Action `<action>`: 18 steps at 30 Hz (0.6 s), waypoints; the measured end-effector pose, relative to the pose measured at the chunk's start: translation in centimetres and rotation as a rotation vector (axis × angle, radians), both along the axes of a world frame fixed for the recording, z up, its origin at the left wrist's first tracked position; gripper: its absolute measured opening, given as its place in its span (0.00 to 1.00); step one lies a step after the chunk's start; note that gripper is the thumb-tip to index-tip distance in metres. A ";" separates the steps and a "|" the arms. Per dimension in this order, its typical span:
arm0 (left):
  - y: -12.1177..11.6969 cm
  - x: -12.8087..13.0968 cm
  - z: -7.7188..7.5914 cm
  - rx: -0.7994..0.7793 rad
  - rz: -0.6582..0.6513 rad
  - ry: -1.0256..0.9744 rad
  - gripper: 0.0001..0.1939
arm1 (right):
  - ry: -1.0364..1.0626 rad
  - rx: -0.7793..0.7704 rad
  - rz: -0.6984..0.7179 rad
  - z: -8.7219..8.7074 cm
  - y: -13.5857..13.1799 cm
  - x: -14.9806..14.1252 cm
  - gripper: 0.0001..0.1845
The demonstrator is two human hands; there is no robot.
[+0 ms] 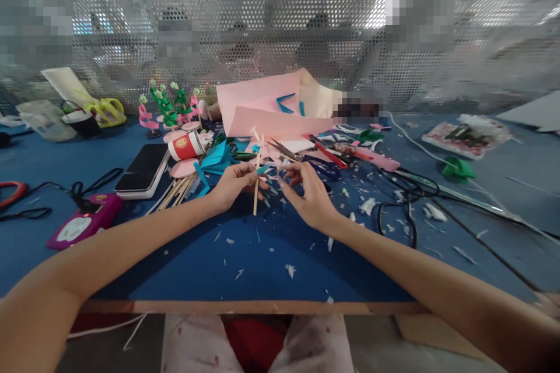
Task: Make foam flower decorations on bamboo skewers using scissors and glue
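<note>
My left hand (236,185) pinches a thin wooden stick (256,201) that stands nearly upright above the blue table. Small pale paper strips and a bit of blue show around the stick's top, but whether they are fixed to it I cannot tell. Just to the right, my right hand (308,192) is curled with thumb and fingertips together near the stick; what lies between them is too small to make out. Behind the hands are scissors (289,152) with dark handles and folded blue paper (216,157). A large pink paper sheet (275,122) lies further back.
Left stand a red-and-white paper cup (187,145), a dark-topped flat box (143,169) and a purple power strip (87,221). Green-and-pink paper plants (168,106) stand behind. A pink glue gun (376,157), black cable (409,204) and paper scraps lie right. A perforated metal screen (262,41) rises behind.
</note>
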State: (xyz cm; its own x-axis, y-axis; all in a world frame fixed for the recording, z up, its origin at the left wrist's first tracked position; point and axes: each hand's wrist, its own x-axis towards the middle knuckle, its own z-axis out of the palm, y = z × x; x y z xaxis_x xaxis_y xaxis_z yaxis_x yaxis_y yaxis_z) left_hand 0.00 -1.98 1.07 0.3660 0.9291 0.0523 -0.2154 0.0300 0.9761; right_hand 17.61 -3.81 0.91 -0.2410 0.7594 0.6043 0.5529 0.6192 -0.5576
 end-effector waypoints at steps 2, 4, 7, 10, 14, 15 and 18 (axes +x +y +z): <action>0.1 0.0 -0.1 0.005 -0.005 -0.014 0.18 | -0.001 -0.011 -0.012 0.0 0.0 0.1 0.09; 0.3 0.0 -0.2 0.011 -0.015 -0.012 0.16 | -0.006 -0.028 -0.015 0.1 0.0 0.3 0.09; 0.3 0.0 -0.3 0.019 -0.030 0.002 0.16 | -0.029 -0.091 0.027 0.3 -0.1 0.5 0.09; 0.3 0.0 -0.3 0.022 -0.022 -0.003 0.15 | -0.098 -0.214 0.101 0.6 -0.4 0.6 0.11; 0.2 0.1 -0.3 0.024 -0.015 -0.006 0.15 | -0.155 -0.275 0.168 0.8 -0.8 0.5 0.16; 0.2 0.1 -0.3 0.028 -0.013 -0.004 0.15 | -0.157 -0.266 0.179 0.8 -0.9 0.5 0.16; 0.1 0.2 -0.2 0.031 -0.005 0.008 0.16 | -0.153 -0.249 0.209 0.8 -1.1 0.4 0.17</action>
